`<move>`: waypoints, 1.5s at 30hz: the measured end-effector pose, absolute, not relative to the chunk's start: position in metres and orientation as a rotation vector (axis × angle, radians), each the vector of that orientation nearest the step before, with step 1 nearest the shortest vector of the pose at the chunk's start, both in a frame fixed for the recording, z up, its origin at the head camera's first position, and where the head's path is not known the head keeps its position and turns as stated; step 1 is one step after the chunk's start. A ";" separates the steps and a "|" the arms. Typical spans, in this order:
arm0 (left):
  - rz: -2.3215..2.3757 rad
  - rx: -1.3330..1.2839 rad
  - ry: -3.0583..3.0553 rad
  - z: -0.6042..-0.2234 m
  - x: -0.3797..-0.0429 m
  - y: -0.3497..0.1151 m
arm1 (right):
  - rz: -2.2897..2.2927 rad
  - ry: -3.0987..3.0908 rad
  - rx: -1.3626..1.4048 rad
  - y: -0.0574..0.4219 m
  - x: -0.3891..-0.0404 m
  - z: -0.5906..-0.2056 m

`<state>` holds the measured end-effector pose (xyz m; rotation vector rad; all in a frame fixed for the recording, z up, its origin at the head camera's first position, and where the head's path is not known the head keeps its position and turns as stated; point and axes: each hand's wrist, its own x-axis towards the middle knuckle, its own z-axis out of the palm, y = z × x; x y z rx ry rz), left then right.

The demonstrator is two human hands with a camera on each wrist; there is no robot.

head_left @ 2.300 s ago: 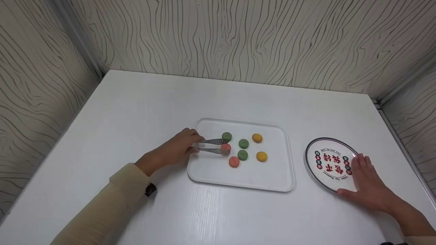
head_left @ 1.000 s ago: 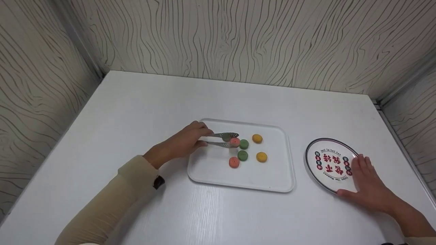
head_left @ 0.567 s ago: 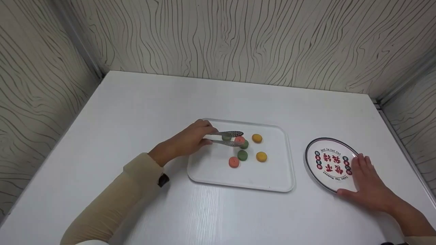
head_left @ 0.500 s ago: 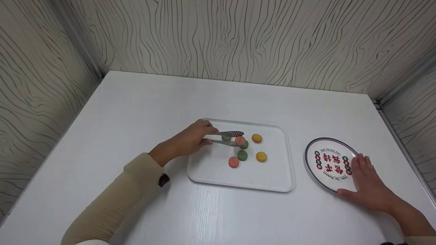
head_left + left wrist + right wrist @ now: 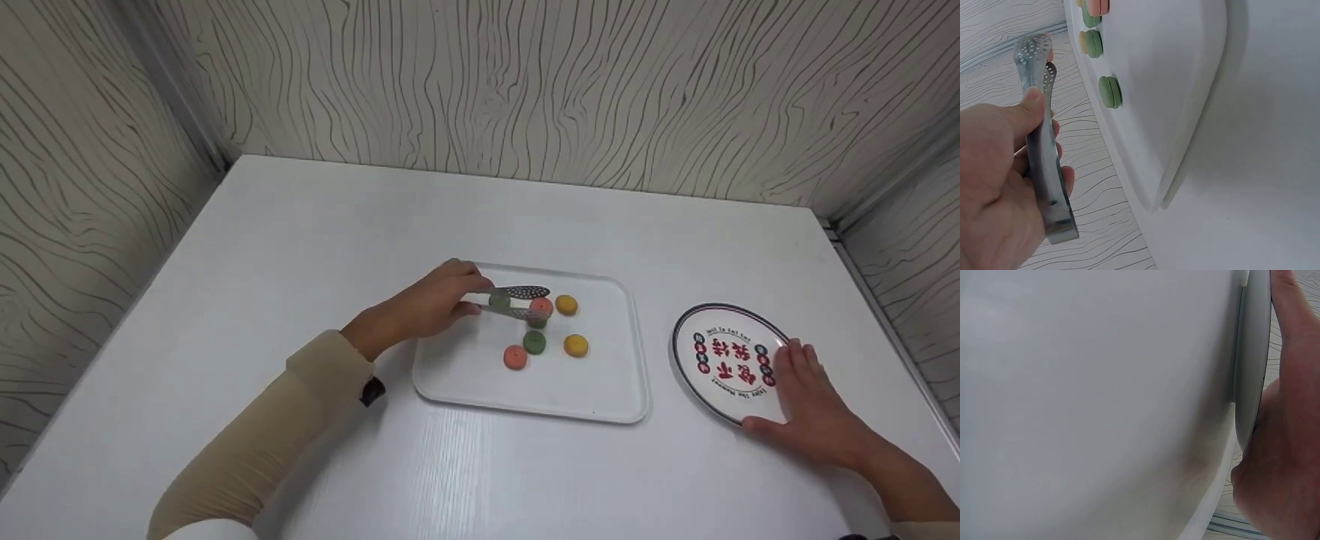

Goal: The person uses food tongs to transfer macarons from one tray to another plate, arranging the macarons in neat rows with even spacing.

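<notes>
My left hand [image 5: 431, 304] grips metal tongs [image 5: 1047, 174] with perforated tips, thumb on one arm and fingers on the other. Between the tips is a pink macaron [image 5: 541, 307], raised over the white tray [image 5: 577, 394] and overlapping a green macaron [image 5: 537, 322] in the head view. In the left wrist view the tongs' tips mostly hide the held macaron. My right hand [image 5: 817, 412] rests at the near right rim of a round plate [image 5: 720, 316] with red characters, fingers extended and thumb along the edge. The right wrist view shows the plate's side [image 5: 1253, 354] beside that hand.
On the tray lie two more green macarons, one [image 5: 499, 301] behind the tongs and one [image 5: 534, 343] near the middle, another pink macaron [image 5: 515, 357], and two yellow ones [image 5: 576, 345]. The white table [image 5: 465, 480] meets patterned panels [image 5: 495, 90] at the back and sides.
The left hand has moved right and slightly back with the tongs, lifting the pink macaron from its place and carrying it toward the right. The right hand and plate have stayed put.
</notes>
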<state>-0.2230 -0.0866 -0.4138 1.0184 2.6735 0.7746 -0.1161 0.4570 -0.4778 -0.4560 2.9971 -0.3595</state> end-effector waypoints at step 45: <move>0.665 1.051 2.649 -0.408 -0.236 -0.029 | -0.404 2.971 -0.450 0.456 -0.114 -0.476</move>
